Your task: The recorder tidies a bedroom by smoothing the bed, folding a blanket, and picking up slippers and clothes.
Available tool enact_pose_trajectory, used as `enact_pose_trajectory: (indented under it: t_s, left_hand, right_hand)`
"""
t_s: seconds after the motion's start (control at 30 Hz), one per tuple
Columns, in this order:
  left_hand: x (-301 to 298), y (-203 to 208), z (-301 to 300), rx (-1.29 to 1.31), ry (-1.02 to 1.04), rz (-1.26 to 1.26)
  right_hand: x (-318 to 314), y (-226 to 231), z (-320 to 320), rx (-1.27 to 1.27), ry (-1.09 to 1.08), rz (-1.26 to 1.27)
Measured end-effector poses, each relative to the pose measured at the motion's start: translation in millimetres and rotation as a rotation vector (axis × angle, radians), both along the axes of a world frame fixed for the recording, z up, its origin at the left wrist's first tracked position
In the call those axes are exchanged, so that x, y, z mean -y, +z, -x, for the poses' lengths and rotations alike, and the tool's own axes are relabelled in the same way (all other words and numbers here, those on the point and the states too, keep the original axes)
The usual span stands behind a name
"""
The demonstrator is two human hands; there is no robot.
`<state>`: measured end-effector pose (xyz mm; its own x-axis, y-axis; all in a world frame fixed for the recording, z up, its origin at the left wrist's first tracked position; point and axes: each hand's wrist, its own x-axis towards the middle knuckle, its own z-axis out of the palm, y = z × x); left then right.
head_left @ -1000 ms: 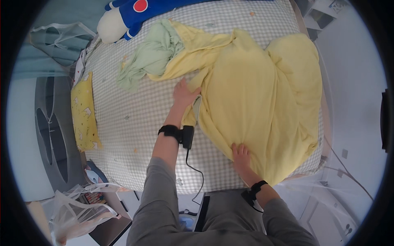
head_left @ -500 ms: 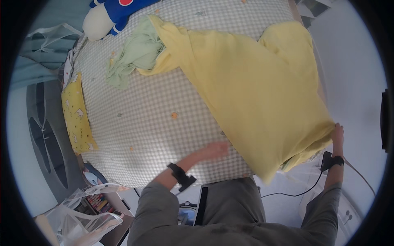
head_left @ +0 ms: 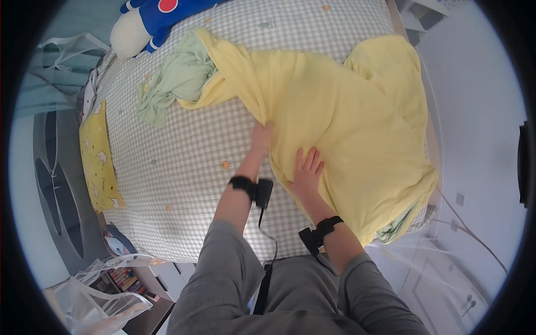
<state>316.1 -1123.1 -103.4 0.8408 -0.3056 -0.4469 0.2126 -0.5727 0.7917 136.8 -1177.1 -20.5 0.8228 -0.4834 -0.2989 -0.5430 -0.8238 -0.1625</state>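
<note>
A yellow blanket [head_left: 357, 134] with a pale green underside [head_left: 187, 72] lies rumpled across a checked bedsheet [head_left: 184, 151]. At the blanket's near left edge, my left hand [head_left: 261, 138] is closed on the yellow cloth, which bunches into folds around it; some of its fingertips are hidden. My right hand [head_left: 307, 177] rests on top of the blanket, a little nearer and to the right, its fingers spread. The blanket's near right corner shows a bit of the green side by the bed's edge.
A blue and white plush toy [head_left: 153, 25] lies at the far left of the bed. Along the left side is a yellow pillow [head_left: 99, 159]. A shelf with books [head_left: 124, 279] stands at the lower left, behind sheer netting [head_left: 84, 301]. A white wall [head_left: 474, 111] runs along the right.
My right hand has left the blanket's right corner and come to its near middle. My left hand has moved up and forward onto the blanket's edge. New folds show there.
</note>
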Motion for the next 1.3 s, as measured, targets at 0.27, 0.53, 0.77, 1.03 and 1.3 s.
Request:
enact_pose_trajectory:
  t_s: [0.27, 0.53, 0.77, 1.03, 1.3]
  left_hand:
    - [-104, 124, 265, -0.824, -0.845, 0.151]
    - [-118, 23, 216, -1.139, 0.455, 0.366]
    - [-55, 41, 120, -0.92, 0.823, 0.765]
    - [-180, 105, 240, -0.465, -1.282, -0.342]
    - [-155, 102, 138, 0.04, -1.415, -0.564]
  right_hand:
    - [58, -22, 157, -0.363, 0.223, -0.248]
    - [71, 19, 294, -0.593, -0.043, -0.661]
    - [98, 44, 214, -0.689, -0.208, -0.966]
    - [142, 104, 71, -0.186, -0.082, -0.834]
    - [213, 34, -49, 0.083, 0.525, 0.114]
